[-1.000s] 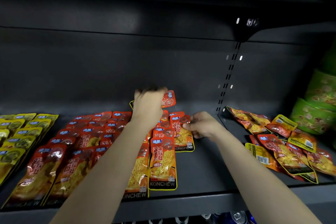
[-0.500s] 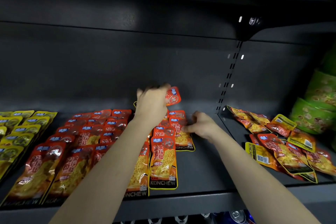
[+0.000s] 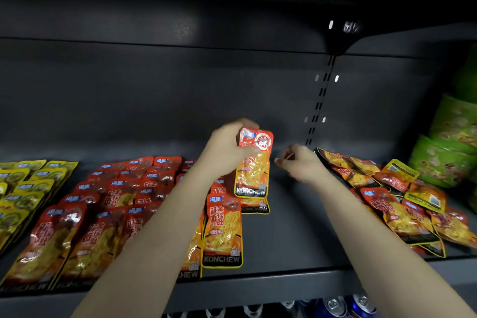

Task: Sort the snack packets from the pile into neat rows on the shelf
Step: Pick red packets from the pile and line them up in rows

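Looking through the head camera: one view only, aimed down at your two bare arms and a dark grey metal shelf (image 3: 291,237).
Left hand: your left hand (image 3: 227,148) is clenched on the top edge of an orange-red foil snack packet printed KONCHEW (image 3: 254,165), thumb across its front.
Held packet: it hangs upright, lifted off the shelf at about 12 o'clock from the scene's centre, its lower edge overlapping a flat packet of the same kind (image 3: 254,205) behind it.
Right hand: your right hand (image 3: 300,163) sits at 3 o'clock of the held packet, near it but apart; fingers loosely curled, nothing in them that you can make out, though motion blur hides the fingertips.
Sorted rows: orange-red packets in overlapping rows (image 3: 111,204) fill the shelf at 9 o'clock of your left forearm; the nearest full one (image 3: 223,232) lies flat, just beside the forearm at its 3 o'clock.
Yellow rows: yellow-green foil packets in rows (image 3: 23,188) sit at the far 9 o'clock edge.
Pile: a loose heap of orange and yellow packets (image 3: 397,204) lies at 3 o'clock, beyond your right forearm, some face down.
Green tubs: stacked green printed bowls (image 3: 449,152) stand at 2 o'clock behind the heap.
Below: tops of blue drink cans (image 3: 335,306) show at 6 o'clock under the shelf lip.
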Action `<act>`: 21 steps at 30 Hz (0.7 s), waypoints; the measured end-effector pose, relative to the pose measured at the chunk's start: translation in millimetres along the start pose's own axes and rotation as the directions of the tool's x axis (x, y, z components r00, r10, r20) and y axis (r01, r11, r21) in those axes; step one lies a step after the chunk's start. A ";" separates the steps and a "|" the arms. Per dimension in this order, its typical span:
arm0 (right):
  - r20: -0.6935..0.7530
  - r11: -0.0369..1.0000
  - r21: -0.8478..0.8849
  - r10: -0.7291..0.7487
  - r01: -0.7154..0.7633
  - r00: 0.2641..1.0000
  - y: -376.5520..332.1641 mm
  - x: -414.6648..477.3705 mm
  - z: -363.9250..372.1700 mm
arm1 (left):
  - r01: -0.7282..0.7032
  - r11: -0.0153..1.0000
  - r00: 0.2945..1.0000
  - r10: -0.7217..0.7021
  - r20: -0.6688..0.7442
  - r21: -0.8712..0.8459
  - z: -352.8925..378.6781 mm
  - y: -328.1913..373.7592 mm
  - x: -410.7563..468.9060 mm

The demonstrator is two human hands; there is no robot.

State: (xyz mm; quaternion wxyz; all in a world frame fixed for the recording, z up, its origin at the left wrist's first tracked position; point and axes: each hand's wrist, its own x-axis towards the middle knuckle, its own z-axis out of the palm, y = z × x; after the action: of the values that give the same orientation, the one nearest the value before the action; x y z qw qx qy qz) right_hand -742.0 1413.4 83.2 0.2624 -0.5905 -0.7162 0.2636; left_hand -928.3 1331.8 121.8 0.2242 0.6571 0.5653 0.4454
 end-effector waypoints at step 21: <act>-0.118 0.988 -0.002 -0.154 0.155 0.981 26.4 -2.0 13.3 | 0.019 0.954 0.994 -0.050 0.096 0.300 34.8 -31.8 -18.5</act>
State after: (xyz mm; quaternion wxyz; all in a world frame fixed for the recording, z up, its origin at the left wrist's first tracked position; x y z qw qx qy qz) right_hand -732.2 1414.8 55.3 0.3258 -0.5467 -0.7422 0.2099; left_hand -915.8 1329.9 72.8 0.1589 0.6955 0.6251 0.3167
